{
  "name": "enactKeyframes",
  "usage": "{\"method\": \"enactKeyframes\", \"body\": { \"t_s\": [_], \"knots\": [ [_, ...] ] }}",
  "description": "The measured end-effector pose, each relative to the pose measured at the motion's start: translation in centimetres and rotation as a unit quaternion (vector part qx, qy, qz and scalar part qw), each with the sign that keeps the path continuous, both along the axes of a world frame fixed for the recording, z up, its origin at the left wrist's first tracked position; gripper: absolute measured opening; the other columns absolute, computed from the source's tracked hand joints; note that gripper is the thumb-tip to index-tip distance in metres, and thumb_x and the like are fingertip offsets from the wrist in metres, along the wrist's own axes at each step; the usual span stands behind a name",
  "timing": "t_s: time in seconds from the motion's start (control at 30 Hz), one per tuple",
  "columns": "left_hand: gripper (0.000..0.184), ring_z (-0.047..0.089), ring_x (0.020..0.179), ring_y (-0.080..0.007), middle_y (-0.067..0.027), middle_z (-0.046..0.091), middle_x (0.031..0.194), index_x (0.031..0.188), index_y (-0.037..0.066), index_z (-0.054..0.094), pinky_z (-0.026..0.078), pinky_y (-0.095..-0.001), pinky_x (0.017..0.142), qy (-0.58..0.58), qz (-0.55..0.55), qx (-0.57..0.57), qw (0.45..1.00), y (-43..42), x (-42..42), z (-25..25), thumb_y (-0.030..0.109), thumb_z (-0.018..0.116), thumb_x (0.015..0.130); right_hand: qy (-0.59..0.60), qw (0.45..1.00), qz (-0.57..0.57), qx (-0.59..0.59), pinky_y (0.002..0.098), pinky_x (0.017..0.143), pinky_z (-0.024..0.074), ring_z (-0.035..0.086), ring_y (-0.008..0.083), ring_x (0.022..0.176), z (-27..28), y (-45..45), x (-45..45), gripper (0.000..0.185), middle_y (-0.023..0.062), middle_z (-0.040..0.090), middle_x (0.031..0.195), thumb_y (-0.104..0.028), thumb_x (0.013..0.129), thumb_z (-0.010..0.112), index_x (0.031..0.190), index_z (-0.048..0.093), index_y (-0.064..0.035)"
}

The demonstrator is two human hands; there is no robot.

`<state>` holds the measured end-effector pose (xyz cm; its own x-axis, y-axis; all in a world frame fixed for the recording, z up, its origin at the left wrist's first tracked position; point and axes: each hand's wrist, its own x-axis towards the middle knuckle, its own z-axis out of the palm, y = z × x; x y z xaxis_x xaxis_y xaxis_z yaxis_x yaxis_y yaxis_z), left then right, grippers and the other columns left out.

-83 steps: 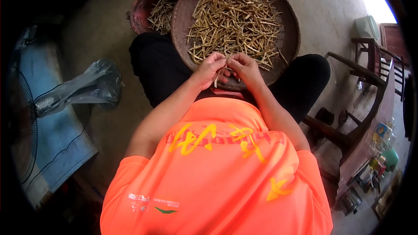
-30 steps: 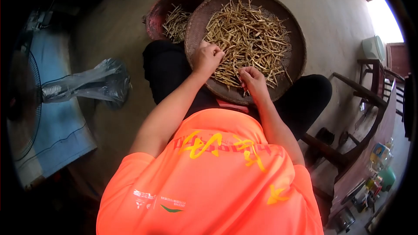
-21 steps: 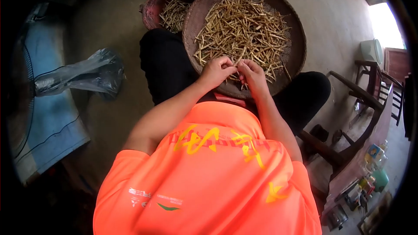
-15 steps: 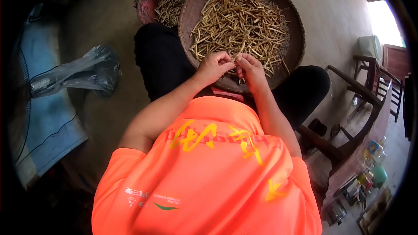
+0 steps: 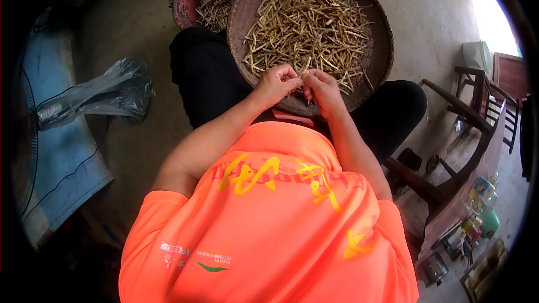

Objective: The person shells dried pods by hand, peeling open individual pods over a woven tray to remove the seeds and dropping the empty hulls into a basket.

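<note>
Dry tan pods (image 5: 309,22) lie heaped in a round woven tray (image 5: 384,39) resting at my knees. Over the tray's near edge, my left hand (image 5: 276,85) and my right hand (image 5: 321,88) meet fingertip to fingertip. Both are closed in a pinch on one dry pod (image 5: 305,66), whose tip sticks up between them; the rest of it is hidden by the fingers. A reddish bucket (image 5: 182,8) behind the tray's left side holds more thin dry pieces (image 5: 215,8).
On the left, a clear plastic bag (image 5: 120,92) hangs by a blue board (image 5: 67,151) and a fan (image 5: 28,140). To the right are a wooden chair (image 5: 466,109), a pale bucket (image 5: 477,56), a table edge (image 5: 466,185) with bottles, and a metal pot (image 5: 435,269).
From reaching apart over the heap, my hands have come together at the tray's near edge, with a pod now between them. The whole view has shifted, so the tray sits higher in frame.
</note>
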<state>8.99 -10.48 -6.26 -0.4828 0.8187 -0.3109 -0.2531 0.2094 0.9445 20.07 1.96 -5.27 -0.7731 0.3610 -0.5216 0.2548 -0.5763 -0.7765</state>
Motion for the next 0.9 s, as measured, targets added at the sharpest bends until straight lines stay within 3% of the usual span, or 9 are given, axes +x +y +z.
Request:
{"method": "enactKeyframes", "body": {
  "t_s": [0.1, 0.3, 0.6, 0.9],
  "knots": [
    [0.015, 0.051, 0.058, -0.0043, 0.0025, 0.055, 0.068, 0.079, 0.006, 0.056, 0.042, -0.0189, 0.053, 0.028, -0.019, -0.023, 0.999, 0.0, 0.1, 0.0, 0.014, 0.066, 0.086, 0.000, 1.000, -0.005, 0.012, 0.0197, 0.047, 0.0403, 0.051, 0.0072, 0.053, 0.5, -0.3, 0.0, 0.013, 0.0002, 0.057, 0.068, -0.016, 0.087, 0.060, 0.088, 0.060, -0.0025],
    [0.014, 0.050, 0.058, -0.0041, 0.0032, 0.054, 0.067, 0.078, 0.006, 0.055, 0.041, -0.0188, 0.052, -0.059, 0.004, 0.005, 0.998, 0.1, 0.1, -0.2, 0.013, 0.065, 0.086, -0.004, 0.999, -0.018, -0.035, 0.0207, 0.047, 0.0423, 0.054, 0.0084, 0.055, 0.7, -0.2, 0.0, 0.013, 0.0017, 0.058, 0.071, -0.014, 0.087, 0.059, 0.088, 0.058, -0.0011],
    [0.012, 0.050, 0.058, -0.0038, 0.0033, 0.054, 0.067, 0.078, 0.007, 0.055, 0.040, -0.0182, 0.051, -0.003, -0.012, -0.003, 1.000, 0.1, 0.1, -0.4, 0.010, 0.063, 0.086, -0.010, 1.000, -0.019, -0.002, 0.0207, 0.046, 0.0427, 0.054, 0.0086, 0.054, 0.4, -0.4, -0.2, 0.011, 0.0026, 0.058, 0.071, -0.011, 0.087, 0.055, 0.089, 0.058, -0.0004],
    [0.016, 0.050, 0.058, -0.0051, 0.0025, 0.055, 0.069, 0.082, 0.007, 0.056, 0.042, -0.0192, 0.054, -0.113, 0.010, -0.026, 0.993, 0.2, 0.2, 0.6, 0.020, 0.057, 0.091, -0.015, 0.999, -0.042, -0.024, 0.0201, 0.046, 0.0432, 0.054, 0.0086, 0.054, 0.5, -0.7, -0.6, 0.009, 0.0022, 0.057, 0.068, -0.012, 0.088, 0.055, 0.086, 0.056, -0.0025]
  ]
}}
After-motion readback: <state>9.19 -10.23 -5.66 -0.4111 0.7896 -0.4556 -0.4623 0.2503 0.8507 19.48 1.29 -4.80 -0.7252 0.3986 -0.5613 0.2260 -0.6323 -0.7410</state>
